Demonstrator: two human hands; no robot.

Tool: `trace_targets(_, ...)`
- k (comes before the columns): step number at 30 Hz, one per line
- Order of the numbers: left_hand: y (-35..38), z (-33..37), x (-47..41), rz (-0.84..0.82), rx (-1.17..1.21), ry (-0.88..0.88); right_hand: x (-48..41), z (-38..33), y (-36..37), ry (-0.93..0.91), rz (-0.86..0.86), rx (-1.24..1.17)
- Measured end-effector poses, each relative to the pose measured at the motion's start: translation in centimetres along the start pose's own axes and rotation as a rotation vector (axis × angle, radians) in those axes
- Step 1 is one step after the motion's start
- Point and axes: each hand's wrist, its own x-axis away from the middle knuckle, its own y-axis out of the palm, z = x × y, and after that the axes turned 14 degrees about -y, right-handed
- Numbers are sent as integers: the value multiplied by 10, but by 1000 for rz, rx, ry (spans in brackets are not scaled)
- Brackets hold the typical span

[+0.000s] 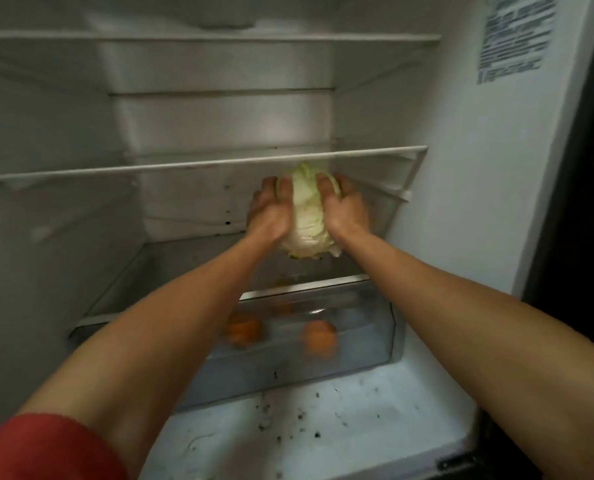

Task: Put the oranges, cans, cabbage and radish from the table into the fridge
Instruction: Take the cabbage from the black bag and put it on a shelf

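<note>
Cabbage [306, 209] gripped from both sides inside fridge [461, 168], under front rail of middle shelf [184, 166] and over glass shelf [191, 265]; could not tell whether resting on the glass or held just above it. Left hand [271, 211] curled round its left flank, fingers wrapped toward the back. Right hand [344, 209] curled round its right flank likewise. Pale green leaves visible between the two hands. Beneath glass shelf, clear drawer [357, 341] with two oranges [243, 332] inside, lying apart, both blurred. Higher up, top shelf [202, 37]. Printed label [517, 36] stuck on right inner wall. Red sleeve [46, 448] at bottom-left corner, on left arm. Dark specks [299, 415] scattered on white ledge before drawer.
</note>
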Motion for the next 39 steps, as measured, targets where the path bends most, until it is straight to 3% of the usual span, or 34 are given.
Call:
trace_targets(4, 10, 1, -47, -26, -50, 24, -39, 19, 33, 47, 30, -118)
trace_targets(11, 37, -4, -120, -149, -89, 94, -78, 59, 64, 40, 95, -112)
trace_targets(17, 65, -9, -153, -197, -64, 78, -88, 78, 65, 30, 41, -138)
trace_targets(24, 73, -4, -162, -170, -110, 81, -77, 84, 59, -159, -45, 71)
trace_targets(29, 70, -2, -147, -230, -155, 74, -68, 78, 41, -101, -180, 391)
trace_targets(39, 27, 0, -94, -115, -280, 14, -43, 39, -5, 58, -248, 429)
